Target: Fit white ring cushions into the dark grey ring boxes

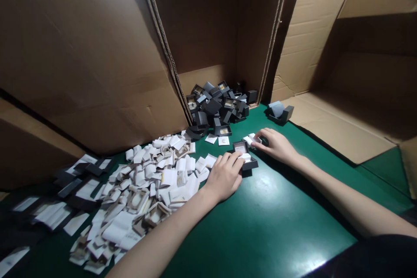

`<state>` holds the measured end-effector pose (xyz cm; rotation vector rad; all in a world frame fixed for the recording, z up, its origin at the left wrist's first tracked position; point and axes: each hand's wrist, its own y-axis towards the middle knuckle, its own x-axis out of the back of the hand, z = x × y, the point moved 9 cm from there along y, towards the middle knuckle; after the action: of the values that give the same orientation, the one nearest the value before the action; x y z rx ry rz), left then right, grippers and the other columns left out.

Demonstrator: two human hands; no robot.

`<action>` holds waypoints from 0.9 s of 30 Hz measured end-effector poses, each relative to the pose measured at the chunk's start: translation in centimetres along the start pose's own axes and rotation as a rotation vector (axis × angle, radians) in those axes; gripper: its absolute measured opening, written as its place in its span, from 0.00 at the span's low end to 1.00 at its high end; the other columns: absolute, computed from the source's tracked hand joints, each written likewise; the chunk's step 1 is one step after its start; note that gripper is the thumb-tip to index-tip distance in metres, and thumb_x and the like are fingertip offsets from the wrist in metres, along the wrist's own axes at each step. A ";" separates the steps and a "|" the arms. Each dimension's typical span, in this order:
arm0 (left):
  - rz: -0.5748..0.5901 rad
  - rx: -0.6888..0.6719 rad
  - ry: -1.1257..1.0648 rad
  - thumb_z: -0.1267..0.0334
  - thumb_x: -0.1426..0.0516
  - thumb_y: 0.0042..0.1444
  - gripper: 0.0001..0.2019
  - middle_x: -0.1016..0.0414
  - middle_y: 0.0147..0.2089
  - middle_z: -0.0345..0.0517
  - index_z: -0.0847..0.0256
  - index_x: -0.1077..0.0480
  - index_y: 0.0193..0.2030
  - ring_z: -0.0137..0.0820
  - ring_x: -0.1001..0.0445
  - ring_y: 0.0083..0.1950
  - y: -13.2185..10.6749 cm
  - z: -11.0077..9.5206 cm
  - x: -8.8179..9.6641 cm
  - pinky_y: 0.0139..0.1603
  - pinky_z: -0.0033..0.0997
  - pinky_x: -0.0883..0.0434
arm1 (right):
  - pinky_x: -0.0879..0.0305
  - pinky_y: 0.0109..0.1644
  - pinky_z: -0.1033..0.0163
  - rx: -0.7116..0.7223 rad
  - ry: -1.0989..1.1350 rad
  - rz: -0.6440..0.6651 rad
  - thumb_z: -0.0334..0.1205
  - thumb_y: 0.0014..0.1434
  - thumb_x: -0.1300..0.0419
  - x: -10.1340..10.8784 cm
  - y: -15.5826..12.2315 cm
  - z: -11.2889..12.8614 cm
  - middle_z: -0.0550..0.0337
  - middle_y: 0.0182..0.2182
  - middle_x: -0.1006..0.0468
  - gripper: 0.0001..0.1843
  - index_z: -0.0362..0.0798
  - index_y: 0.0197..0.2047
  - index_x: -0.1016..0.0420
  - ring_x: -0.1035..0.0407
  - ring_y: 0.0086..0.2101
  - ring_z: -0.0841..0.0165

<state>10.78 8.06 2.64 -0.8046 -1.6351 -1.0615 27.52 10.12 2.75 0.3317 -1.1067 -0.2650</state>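
My left hand (225, 175) is closed on the near left side of a small black jewelry box (250, 164). Its lid stands up, and a white insert shows inside it. To the right, my right hand (273, 145) has its thumb and fingers bent round a small white insert piece (250, 139) just behind the box. Two flat white cards (223, 140) lie on the green table a little beyond the box. Left of my left hand spreads a large heap of white paper and card inserts (176, 178).
Black boxes (213, 106) are piled at the mouth of a tall cardboard carton (208, 17). Another open black box (280, 113) sits by a carton on its side (345, 113). More black pieces with white cards (81, 186) lie far left on the green table (260, 230).
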 end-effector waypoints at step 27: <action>-0.014 -0.034 0.022 0.65 0.48 0.60 0.13 0.37 0.62 0.51 0.62 0.37 0.52 0.40 0.35 0.53 0.1 -0.3 0.1 0.49 0.42 0.33 | 0.33 0.45 0.54 0.138 0.272 0.003 0.43 0.54 0.40 2.8 0.2 1.8 0.53 0.41 0.24 0.13 0.49 0.43 0.31 0.30 0.40 0.60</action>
<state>10.96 7.87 2.81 -0.8018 -1.6100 -1.1071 27.12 8.99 5.86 0.4741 -0.8589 -0.1357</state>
